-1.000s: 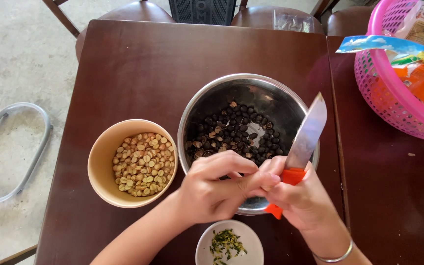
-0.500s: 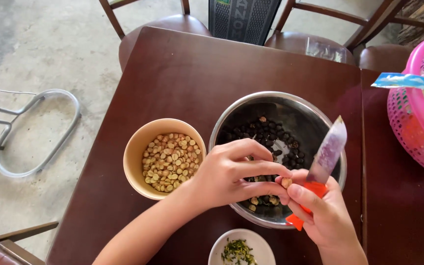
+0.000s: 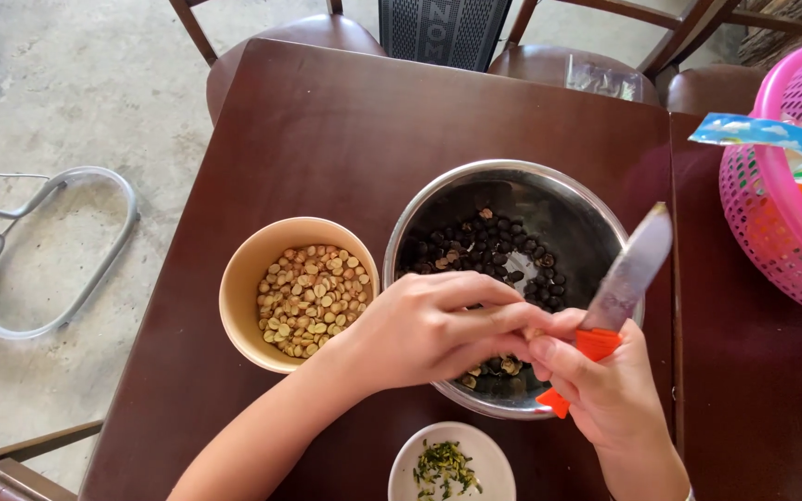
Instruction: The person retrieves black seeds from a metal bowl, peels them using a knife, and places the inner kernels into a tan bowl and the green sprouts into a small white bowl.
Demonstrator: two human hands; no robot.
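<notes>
left hand (image 3: 420,329) fingers pinch a seed, barely visible | right hand (image 3: 605,385) grips knife (image 3: 619,288) | tan bowl (image 3: 239,311) well filled with peeled seeds | dark seeds remain in steel bowl (image 3: 420,218)

Pink basket (image 3: 772,213), grey metal frame (image 3: 53,246), small white dish (image 3: 494,459).

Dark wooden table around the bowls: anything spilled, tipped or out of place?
Nothing stands out. The steel bowl, tan bowl and small white dish sit upright with no seeds around them on the dark wooden table.
</notes>
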